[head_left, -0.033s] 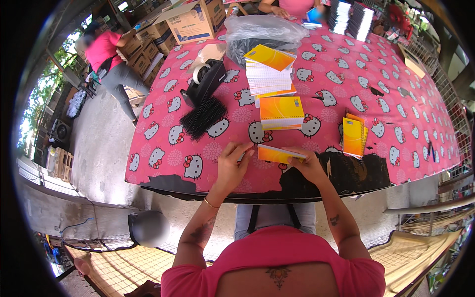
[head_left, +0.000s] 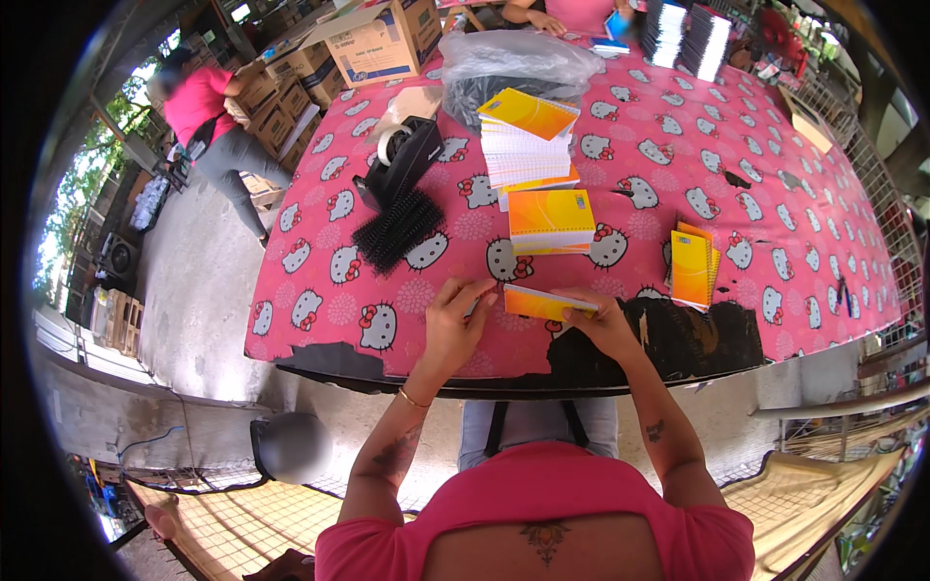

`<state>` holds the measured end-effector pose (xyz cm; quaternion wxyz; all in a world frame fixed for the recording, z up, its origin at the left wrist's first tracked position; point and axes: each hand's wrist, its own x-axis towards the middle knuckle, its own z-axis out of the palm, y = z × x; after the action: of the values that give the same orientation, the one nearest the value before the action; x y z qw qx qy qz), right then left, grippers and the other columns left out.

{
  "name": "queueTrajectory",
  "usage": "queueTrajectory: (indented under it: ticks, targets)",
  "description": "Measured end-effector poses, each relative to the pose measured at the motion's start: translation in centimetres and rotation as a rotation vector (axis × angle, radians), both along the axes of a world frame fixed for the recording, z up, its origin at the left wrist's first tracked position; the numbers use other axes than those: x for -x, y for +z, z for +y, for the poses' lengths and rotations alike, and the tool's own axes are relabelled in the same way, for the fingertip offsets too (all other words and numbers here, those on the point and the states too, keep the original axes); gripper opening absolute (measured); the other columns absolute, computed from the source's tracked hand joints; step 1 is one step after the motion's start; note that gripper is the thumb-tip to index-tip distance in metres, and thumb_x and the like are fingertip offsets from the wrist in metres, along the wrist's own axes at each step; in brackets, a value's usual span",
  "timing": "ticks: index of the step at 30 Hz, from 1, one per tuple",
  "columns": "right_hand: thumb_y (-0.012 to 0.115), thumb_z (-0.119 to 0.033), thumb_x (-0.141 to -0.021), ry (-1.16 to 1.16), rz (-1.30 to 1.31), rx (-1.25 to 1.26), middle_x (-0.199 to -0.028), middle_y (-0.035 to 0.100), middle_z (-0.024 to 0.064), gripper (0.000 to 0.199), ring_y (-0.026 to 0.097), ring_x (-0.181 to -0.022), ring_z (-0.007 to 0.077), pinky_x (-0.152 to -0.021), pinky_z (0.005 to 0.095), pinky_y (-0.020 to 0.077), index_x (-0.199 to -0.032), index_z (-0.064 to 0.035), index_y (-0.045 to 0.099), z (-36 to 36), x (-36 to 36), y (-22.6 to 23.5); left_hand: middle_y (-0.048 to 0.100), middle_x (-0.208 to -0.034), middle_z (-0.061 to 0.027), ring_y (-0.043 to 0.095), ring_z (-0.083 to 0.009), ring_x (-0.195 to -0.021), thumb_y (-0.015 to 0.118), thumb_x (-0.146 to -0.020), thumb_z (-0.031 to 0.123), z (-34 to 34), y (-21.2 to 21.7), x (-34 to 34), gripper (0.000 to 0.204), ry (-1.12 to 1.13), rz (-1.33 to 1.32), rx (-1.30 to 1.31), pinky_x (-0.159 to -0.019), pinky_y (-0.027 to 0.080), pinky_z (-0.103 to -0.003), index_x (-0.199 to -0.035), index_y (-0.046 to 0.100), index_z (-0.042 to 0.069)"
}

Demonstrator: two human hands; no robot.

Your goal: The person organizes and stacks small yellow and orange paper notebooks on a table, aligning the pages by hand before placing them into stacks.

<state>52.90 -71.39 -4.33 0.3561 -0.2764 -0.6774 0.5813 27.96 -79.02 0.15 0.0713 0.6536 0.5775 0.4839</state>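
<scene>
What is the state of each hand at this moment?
Left hand: curled, beside the yellow notebook; whether it grips anything cannot be told.
Right hand: closed, holding the yellow notebook by its right end.

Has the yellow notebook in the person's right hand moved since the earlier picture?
No. Against the pink tablecloth's printed pattern, the yellow notebook shows no visible shift in any direction.

Little yellow-orange notepad, closed, white page edges showing, slanting down toward the right hand gripping it.
</scene>
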Motion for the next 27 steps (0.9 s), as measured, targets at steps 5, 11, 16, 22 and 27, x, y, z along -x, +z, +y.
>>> queueTrajectory:
  ticks: [5, 11, 16, 22, 27]
  targets:
    - [0.064, -0.008, -0.096, 0.02, 0.005, 0.112, -0.117, 0.068, 0.0061, 0.033, 0.061, -0.104, 0.0111, -0.092, 0.0259, 0.0482, -0.127, 0.0018, 0.062, -0.1, 0.0, 0.5, 0.066, -0.091, -0.0097, 0.064, -0.0208, -0.077, 0.073, -0.084, 0.001, 0.5, 0.6, 0.5, 0.023, -0.097, -0.043, 0.087, -0.065, 0.05, -0.032, -0.106, 0.07, 0.003]
    - [0.062, -0.008, -0.097, 0.039, 0.013, 0.113, -0.117, 0.069, 0.0068, 0.032, 0.061, -0.104, 0.0113, -0.092, 0.0261, 0.0481, -0.127, 0.002, 0.062, 0.1, -0.2, 0.1, 0.065, -0.095, -0.0102, 0.064, -0.0194, -0.074, 0.069, -0.088, 0.005, 2.2, 0.7, 2.7, 0.029, -0.345, 0.036, 0.274, -0.063, 0.051, -0.031, -0.117, 0.065, 0.005]
    - [0.059, -0.005, -0.097, 0.062, 0.004, 0.077, -0.117, 0.069, 0.0075, 0.031, 0.061, -0.103, 0.0115, -0.091, 0.026, 0.0483, -0.127, 0.0023, 0.062, 0.2, -0.1, 0.4, 0.066, -0.095, -0.0117, 0.066, -0.0202, -0.072, 0.068, -0.091, 0.01, 2.6, 0.8, 3.0, 0.024, -0.4, 0.13, 0.163, -0.063, 0.051, -0.031, -0.114, 0.065, 0.004]
    - [0.058, -0.004, -0.098, 0.017, 0.006, 0.032, -0.117, 0.069, 0.0076, 0.03, 0.061, -0.102, 0.0111, -0.089, 0.0258, 0.0496, -0.126, 0.0024, 0.062, 0.1, 0.2, 0.3, 0.063, -0.089, -0.0116, 0.065, -0.0244, -0.072, 0.07, -0.089, 0.012, 2.8, 1.8, 2.0, 0.021, -0.355, 0.148, 0.188, -0.064, 0.052, -0.034, -0.108, 0.065, 0.004]
    - [0.057, -0.004, -0.098, -0.017, -0.005, -0.059, -0.116, 0.069, 0.0076, 0.029, 0.061, -0.1, 0.0105, -0.087, 0.0258, 0.0503, -0.125, 0.0026, 0.063, -0.5, 0.5, 0.8, 0.061, -0.102, -0.0122, 0.063, -0.0291, -0.082, 0.07, -0.089, 0.016, 3.3, 1.7, 2.6, 0.033, -0.41, 0.345, 0.167, -0.067, 0.051, -0.038, -0.119, 0.06, 0.007]
